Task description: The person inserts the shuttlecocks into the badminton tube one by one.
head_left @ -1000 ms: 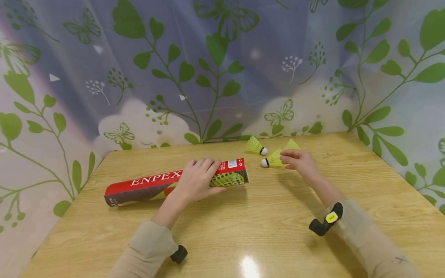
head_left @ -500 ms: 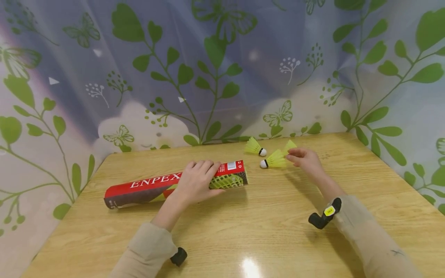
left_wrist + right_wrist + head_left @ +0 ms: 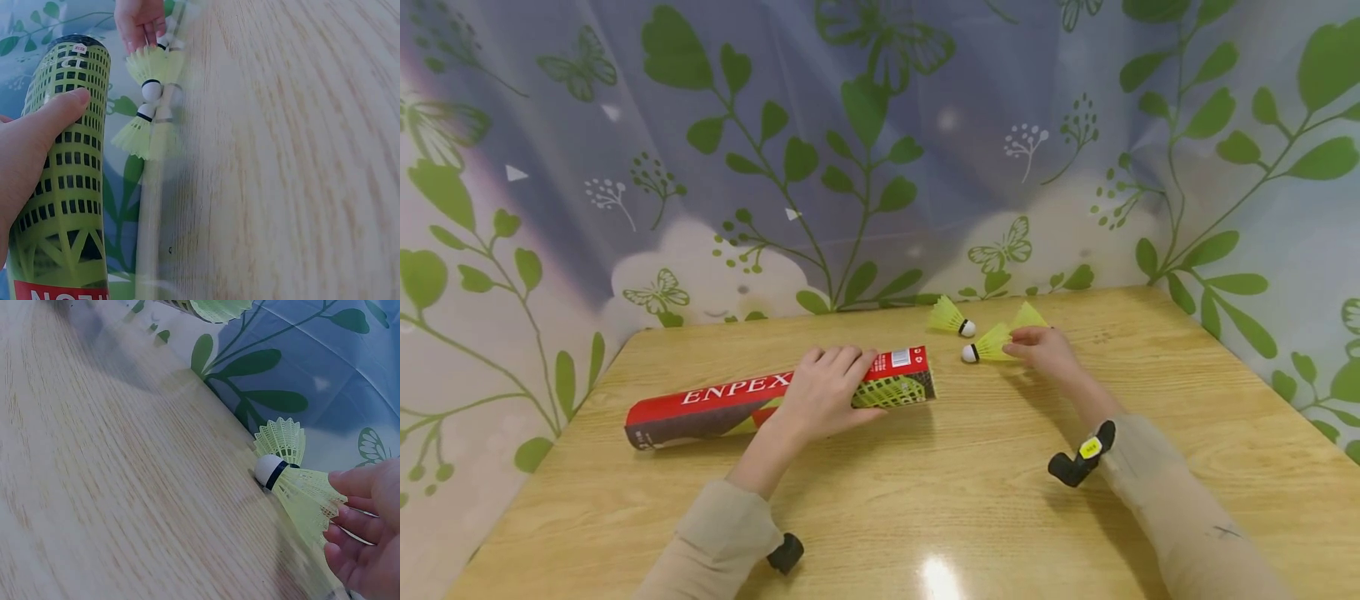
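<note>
In the head view my left hand [image 3: 826,393] grips a long red and dark-grey ENPEX shuttlecock tube [image 3: 715,398] from above, its thumb along the near side. The left wrist view shows the thumb [image 3: 59,115] across the tube's printed yellow-green net pattern. My right hand [image 3: 1047,354] pinches the skirt rim of a yellow shuttlecock [image 3: 991,343] lying on its side, white cork pointing left. In the right wrist view, thumb and fingers meet that shuttlecock's skirt [image 3: 309,500]. A second shuttlecock [image 3: 949,317] lies behind it; a third [image 3: 1028,315] is partly hidden by the right hand.
The wooden table [image 3: 910,492] carries all these things. A curtain [image 3: 880,167] printed with leaves and butterflies hangs along the table's back edge and both sides. A black wrist camera [image 3: 1078,457] sits on the right sleeve.
My right hand first drew back slightly to the right, then moved left onto the near shuttlecock's skirt. The left hand and tube have stayed in place.
</note>
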Motion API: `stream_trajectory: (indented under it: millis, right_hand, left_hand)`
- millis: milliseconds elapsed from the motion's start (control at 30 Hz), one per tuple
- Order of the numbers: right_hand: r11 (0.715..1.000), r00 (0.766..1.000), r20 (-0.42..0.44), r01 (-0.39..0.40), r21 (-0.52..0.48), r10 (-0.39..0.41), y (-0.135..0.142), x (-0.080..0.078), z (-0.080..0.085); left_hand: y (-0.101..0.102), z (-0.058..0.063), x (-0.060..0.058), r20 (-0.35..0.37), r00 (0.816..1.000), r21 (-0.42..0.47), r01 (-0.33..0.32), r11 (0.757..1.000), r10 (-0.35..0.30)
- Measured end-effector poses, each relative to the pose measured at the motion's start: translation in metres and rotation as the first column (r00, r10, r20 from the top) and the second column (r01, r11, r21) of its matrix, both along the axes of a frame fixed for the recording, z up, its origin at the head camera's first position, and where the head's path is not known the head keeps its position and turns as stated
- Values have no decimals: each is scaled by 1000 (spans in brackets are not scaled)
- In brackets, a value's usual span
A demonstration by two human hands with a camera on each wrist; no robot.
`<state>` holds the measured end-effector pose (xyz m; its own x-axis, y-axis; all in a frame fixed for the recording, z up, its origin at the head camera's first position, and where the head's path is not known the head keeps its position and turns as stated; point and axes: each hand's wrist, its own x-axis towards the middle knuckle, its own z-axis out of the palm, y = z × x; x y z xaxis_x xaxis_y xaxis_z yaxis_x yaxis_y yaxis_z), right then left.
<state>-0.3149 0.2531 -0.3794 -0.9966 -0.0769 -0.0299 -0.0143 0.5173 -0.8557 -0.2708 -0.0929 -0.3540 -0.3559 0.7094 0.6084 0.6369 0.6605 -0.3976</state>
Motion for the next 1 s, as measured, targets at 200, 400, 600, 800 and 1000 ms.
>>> stream_trajectory:
  millis: [200, 400, 600, 800, 1000]
  right_hand:
    - [999, 999, -8, 31, 13, -31, -1, -1, -3]
    - [999, 999, -24, 37, 25, -36, 0, 1, -1]
    - [998, 1000, -23, -4, 58, 6, 3, 7, 3]
    - [998, 999, -35, -28, 49, 29, 3, 16, 14]
    - [1000, 997, -68, -24, 20, 25, 2, 25, 21]
  left_hand:
    - [0, 0, -1, 9, 1000, 2, 6, 1000, -7]
    - [-1, 0, -3, 7, 1000, -3, 5, 1000, -5]
    - [-1, -1, -2, 28, 1000, 6, 11, 1000, -11]
    - [-1, 0, -2, 31, 1000, 2, 4, 1000, -4]
    - [-1, 0, -2, 20, 1000, -2, 5, 1000, -5]
